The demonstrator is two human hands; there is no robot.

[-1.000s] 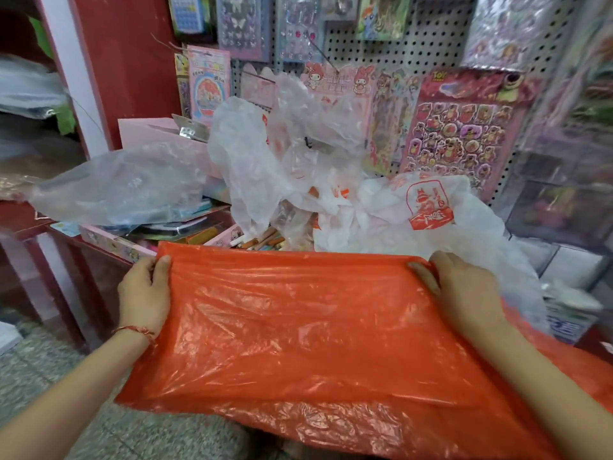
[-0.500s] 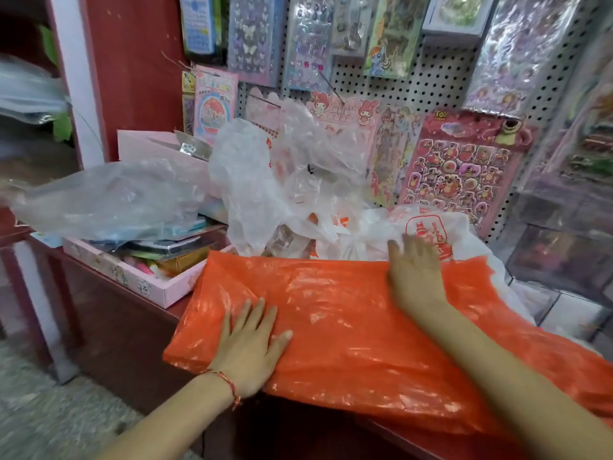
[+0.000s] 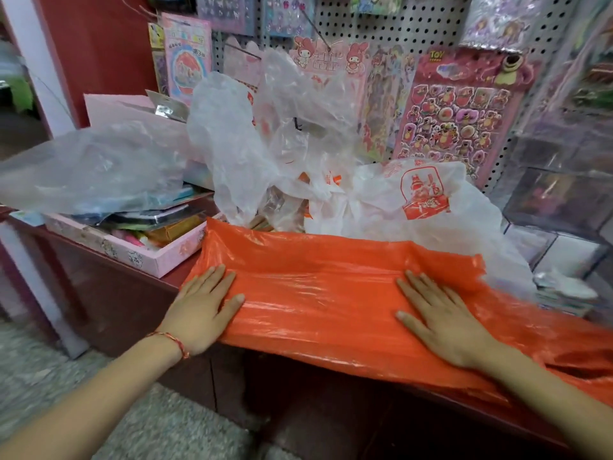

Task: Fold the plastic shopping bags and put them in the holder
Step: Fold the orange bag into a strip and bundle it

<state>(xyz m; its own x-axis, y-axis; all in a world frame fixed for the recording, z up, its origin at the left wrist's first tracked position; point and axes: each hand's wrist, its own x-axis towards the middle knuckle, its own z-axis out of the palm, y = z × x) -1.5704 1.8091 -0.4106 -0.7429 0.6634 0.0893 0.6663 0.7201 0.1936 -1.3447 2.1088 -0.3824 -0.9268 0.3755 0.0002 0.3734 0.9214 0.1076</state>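
Note:
An orange plastic bag [image 3: 318, 293] lies spread flat along the front edge of a dark red counter [image 3: 99, 260], its right end trailing off to the right. My left hand [image 3: 205, 307] presses flat on its left end, fingers apart. My right hand [image 3: 441, 320] presses flat on it further right, palm down. Behind the orange bag a heap of crumpled clear and white bags [image 3: 265, 144] stands, with a white bag bearing a red print [image 3: 421, 200] at the right. No holder is visible.
A pink box [image 3: 132, 254] full of stationery sits on the counter to the left, a clear bag [image 3: 93, 167] draped over it. A pegboard [image 3: 414, 24] with sticker sheets rises behind. Clear display cases [image 3: 560, 200] stand at the right. Speckled floor lies below left.
The orange bag went from held up by its top edge to lying on the counter. Both hands let go and now press flat on it, the right hand having slid nearer and rightward.

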